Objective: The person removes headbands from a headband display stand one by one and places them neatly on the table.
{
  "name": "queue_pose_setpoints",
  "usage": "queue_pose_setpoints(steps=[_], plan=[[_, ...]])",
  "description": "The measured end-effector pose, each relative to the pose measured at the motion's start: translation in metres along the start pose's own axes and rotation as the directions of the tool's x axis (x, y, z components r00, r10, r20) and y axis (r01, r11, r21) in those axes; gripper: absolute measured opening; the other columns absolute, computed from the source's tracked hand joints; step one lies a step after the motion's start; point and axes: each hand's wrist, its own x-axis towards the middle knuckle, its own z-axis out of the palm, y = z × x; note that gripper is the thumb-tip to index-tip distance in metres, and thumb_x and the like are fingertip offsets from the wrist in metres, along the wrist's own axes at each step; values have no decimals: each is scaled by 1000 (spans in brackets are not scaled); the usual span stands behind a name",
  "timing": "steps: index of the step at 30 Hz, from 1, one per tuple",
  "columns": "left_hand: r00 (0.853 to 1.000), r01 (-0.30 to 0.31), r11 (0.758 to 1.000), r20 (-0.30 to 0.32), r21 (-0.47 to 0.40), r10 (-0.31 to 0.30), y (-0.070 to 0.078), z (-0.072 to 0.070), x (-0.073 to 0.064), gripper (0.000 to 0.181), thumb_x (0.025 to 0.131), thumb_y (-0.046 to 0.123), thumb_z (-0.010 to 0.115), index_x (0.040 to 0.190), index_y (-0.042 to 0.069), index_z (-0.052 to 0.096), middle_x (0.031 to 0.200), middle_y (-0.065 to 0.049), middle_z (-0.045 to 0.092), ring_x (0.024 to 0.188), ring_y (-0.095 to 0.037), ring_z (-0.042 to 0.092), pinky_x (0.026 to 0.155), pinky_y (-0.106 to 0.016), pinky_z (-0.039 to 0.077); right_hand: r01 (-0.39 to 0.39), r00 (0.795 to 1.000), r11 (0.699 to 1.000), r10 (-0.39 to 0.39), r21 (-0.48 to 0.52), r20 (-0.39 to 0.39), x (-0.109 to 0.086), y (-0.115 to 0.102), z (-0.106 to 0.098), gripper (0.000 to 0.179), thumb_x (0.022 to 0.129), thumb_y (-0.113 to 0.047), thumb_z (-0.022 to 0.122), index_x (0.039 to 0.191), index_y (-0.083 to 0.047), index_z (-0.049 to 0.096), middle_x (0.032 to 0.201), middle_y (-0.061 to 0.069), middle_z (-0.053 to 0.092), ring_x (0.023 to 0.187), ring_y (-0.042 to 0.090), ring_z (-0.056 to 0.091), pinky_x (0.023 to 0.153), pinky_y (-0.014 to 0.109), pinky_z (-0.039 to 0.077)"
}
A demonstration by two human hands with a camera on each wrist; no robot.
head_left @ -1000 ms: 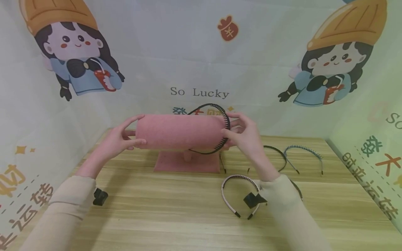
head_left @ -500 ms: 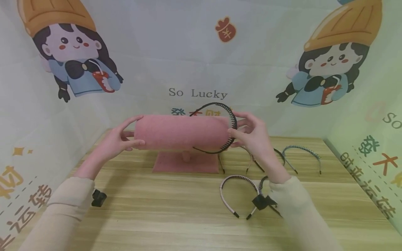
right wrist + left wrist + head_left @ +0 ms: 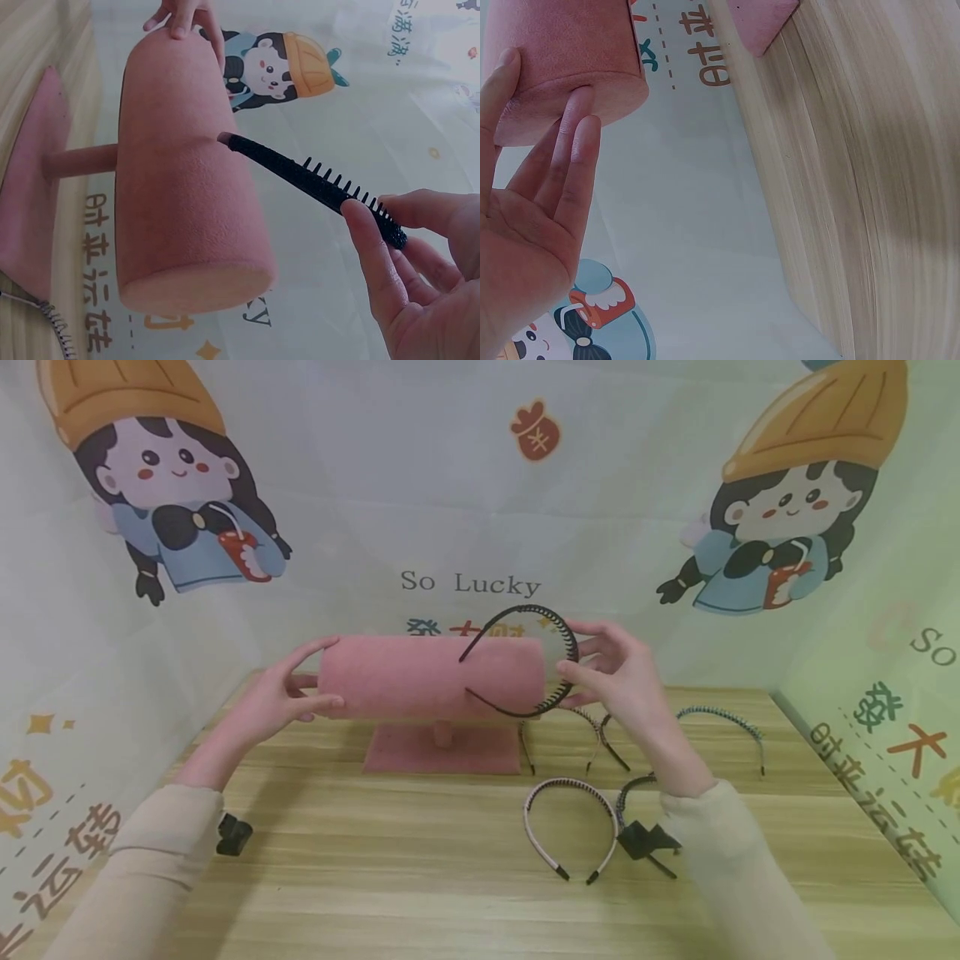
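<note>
A pink plush-covered roll lies level on a post above its flat pink base. At its left end my left hand grips it, thumb on the front and fingers spread over the end, as the left wrist view shows. My right hand pinches a black toothed headband at the middle of its arch, between thumb and fingers. The teeth point inward. Both tips of the headband face left and overlap the roll in the head view; in the right wrist view one tip is right at the roll's surface.
On the wooden table, a pale pink headband lies front right, beside a dark one. Behind are a blue headband and others partly hidden by my right hand. Printed cloth walls enclose the table.
My right hand has moved right, drawing the black headband off toward the roll's right end; its tips now show in front of the roll. My left hand has kept its grip.
</note>
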Motion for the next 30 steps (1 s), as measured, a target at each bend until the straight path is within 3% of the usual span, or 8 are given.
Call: queue_pose_setpoints(steps=[12, 22, 30], plan=[[1000, 11, 1000, -25, 20, -11, 2, 2, 0, 83, 86, 42, 75, 151, 51, 24, 134, -23, 61, 96, -24, 72, 73, -29, 57, -2, 1000, 998, 1, -70, -13, -7, -5, -18, 43, 89, -7, 71, 128, -5, 53, 98, -1, 65, 75, 8, 65, 66, 42, 61], [1000, 6, 1000, -24, 16, -6, 1, 2, 0, 83, 86, 41, 75, 151, 51, 24, 134, -23, 62, 96, -23, 72, 75, -35, 58, 7, 999, 994, -1, -112, 53, -16, -11, -36, 38, 91, -7, 69, 125, -3, 53, 97, -7, 71, 83, 14, 68, 67, 41, 61], [1000, 11, 1000, -19, 19, -11, 1, 1, 0, 84, 86, 42, 75, 152, 50, 23, 135, -24, 61, 94, -21, 72, 74, -33, 58, 51, 994, 980, -32, -190, 101, -21, -8, -53, 33, 92, -4, 67, 123, 2, 56, 92, -16, 72, 83, 8, 69, 64, 38, 61]])
